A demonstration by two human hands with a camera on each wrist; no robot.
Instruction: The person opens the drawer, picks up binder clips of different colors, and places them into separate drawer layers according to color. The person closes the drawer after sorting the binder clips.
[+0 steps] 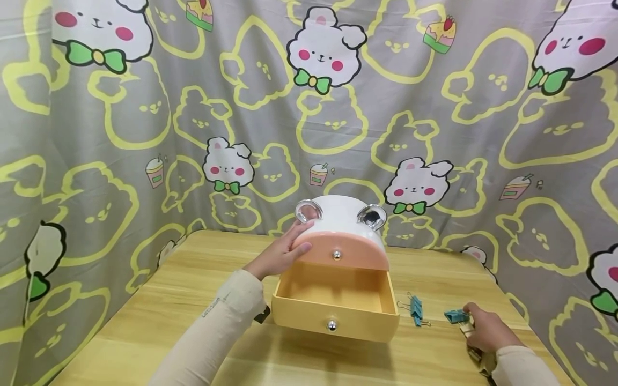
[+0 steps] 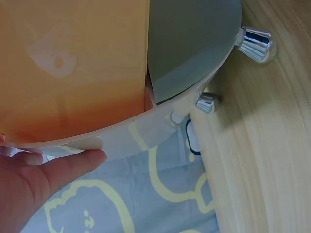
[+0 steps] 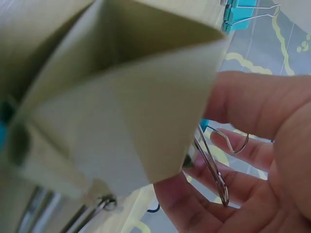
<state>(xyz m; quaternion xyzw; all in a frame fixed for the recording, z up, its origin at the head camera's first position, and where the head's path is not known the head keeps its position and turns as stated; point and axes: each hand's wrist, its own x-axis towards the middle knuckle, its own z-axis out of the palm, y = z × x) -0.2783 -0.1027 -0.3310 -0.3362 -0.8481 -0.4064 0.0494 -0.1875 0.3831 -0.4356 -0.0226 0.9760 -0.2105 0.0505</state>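
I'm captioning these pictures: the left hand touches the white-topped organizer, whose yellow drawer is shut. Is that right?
Not quite: the yellow drawer is pulled open, as the head view shows. The left hand does touch the white-topped organizer.

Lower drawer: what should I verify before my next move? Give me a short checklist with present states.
1. Lower drawer pulled out: ok.
2. Upper drawer shut: ok.
3. Left hand touching the drawer unit: ok, at its left side.
4. Cream clip held firmly by the right hand: cannot tell, contact partly hidden.
5. No loose clip between right hand and lower drawer: not ok, a teal clip lies there on the table.
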